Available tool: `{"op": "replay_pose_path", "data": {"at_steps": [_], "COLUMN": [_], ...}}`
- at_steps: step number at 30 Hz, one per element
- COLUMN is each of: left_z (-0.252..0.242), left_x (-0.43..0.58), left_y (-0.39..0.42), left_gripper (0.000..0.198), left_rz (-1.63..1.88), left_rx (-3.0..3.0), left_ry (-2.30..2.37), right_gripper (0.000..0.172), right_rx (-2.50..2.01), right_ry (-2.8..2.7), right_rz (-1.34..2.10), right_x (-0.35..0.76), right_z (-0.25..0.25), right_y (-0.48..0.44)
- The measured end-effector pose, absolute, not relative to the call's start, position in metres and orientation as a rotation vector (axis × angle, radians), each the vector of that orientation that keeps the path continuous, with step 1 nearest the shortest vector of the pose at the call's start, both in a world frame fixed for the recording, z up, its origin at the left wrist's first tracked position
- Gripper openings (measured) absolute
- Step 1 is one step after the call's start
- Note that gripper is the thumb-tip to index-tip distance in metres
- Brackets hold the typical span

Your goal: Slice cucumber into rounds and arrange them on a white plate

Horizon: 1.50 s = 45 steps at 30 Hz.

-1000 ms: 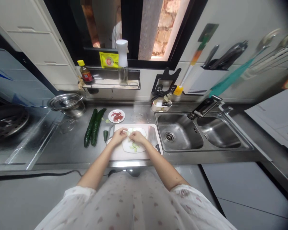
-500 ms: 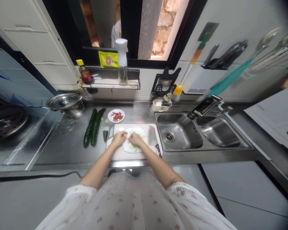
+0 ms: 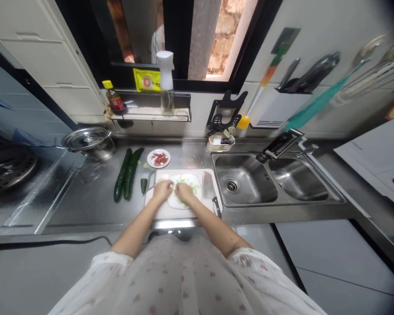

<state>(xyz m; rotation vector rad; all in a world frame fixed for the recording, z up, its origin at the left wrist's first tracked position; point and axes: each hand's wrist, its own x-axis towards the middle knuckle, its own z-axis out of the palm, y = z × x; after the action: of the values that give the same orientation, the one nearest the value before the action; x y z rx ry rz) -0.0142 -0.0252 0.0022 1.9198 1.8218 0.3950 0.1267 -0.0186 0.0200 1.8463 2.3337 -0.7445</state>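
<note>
Both hands are over a white plate point(image 3: 193, 180) of cucumber slices that rests on a white cutting board point(image 3: 170, 211). My left hand point(image 3: 162, 190) and my right hand point(image 3: 184, 191) are close together, fingers curled and pinched at the plate's middle; what they pinch is too small to name. A cleaver point(image 3: 209, 190) lies on the board's right side. Two whole cucumbers point(image 3: 128, 173) lie on the steel counter to the left, with a short cucumber end point(image 3: 144, 185) beside the board.
A small dish of chopped red chili point(image 3: 159, 158) sits behind the board. A steel pot point(image 3: 88, 141) stands at far left, a double sink point(image 3: 269, 183) on the right. A wall shelf holds bottles point(image 3: 166, 83); utensils hang at upper right.
Both hands have slid slightly toward me over the plate, uncovering more slices at its far rim. The view has shifted a little.
</note>
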Motion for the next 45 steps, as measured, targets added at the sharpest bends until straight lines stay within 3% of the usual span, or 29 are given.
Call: {"op": "replay_pose_path", "data": {"at_steps": [28, 45], "left_z": [0.001, 0.000], "left_x": [-0.023, -0.019], "left_y": [-0.035, -0.036], "left_gripper": [0.028, 0.028], "left_rz": [0.344, 0.371], "left_rx": [2.060, 2.025], "left_ry": [1.798, 1.836], "right_gripper": [0.034, 0.034], "right_rx": [1.573, 1.734], "right_ry": [2.550, 2.491], "right_rz": [-0.550, -0.558], "right_x": [0.138, 0.133], "right_z": [0.018, 0.016], "right_y": [-0.037, -0.046]}}
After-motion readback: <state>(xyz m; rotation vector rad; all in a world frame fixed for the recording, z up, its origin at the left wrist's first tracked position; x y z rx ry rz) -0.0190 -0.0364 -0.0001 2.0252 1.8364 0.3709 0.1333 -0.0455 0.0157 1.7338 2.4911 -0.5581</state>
